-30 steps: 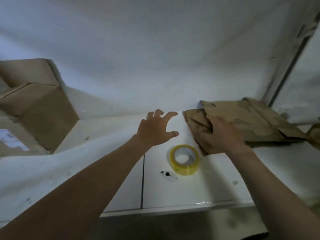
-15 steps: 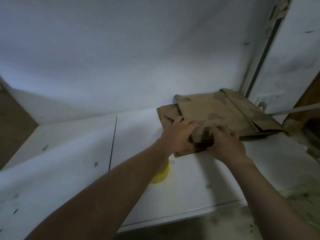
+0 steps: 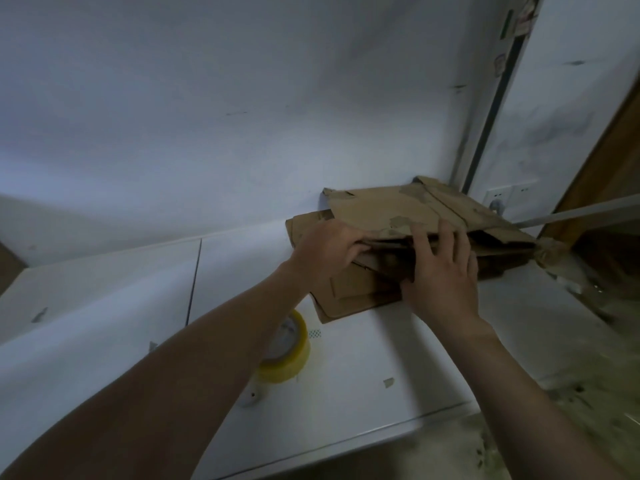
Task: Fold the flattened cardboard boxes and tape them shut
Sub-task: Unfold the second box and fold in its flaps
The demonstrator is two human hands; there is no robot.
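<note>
Cardboard boxes [image 3: 381, 209] — left hand [image 3: 325, 251], right hand [image 3: 441, 275] grip the top one.

Left hand [image 3: 325, 251], right hand [image 3: 440, 271] — both bare, forearms [image 3: 207, 358] bare to the frame edge

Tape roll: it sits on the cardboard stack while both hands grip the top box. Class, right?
No: the head view shows the tape roll on the white table, beside the stack. The left hand and right hand do grip the top box.
</note>
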